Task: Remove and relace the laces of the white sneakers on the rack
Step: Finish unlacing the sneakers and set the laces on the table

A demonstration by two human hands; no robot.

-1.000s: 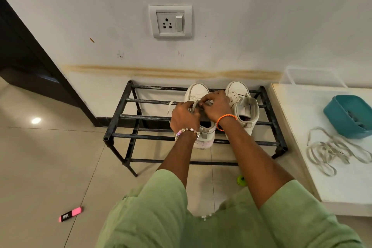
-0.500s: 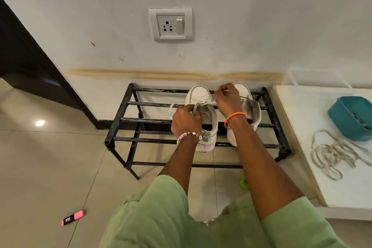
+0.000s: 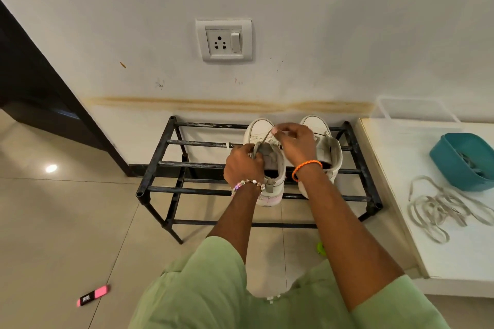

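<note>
Two white sneakers stand side by side on the black metal rack (image 3: 160, 152), toes toward the wall. My left hand (image 3: 242, 165) grips the tongue and near edge of the left sneaker (image 3: 260, 131). My right hand (image 3: 295, 143) pinches a grey lace (image 3: 264, 137) that runs up taut from the left sneaker's eyelets. The right sneaker (image 3: 327, 147) sits partly behind my right wrist. A loose pile of grey lace (image 3: 438, 208) lies on the white surface at the right.
A teal tub (image 3: 454, 157) stands on the white low table (image 3: 441, 262) right of the rack. A pink marker (image 3: 92, 295) lies on the tiled floor at the lower left, and a small green object (image 3: 321, 248) under my right arm. A dark door frame (image 3: 40, 83) is at the left.
My right hand pulled the lace out toward the toes, then came back a little over the left sneaker. My left hand stayed on the sneaker's tongue.
</note>
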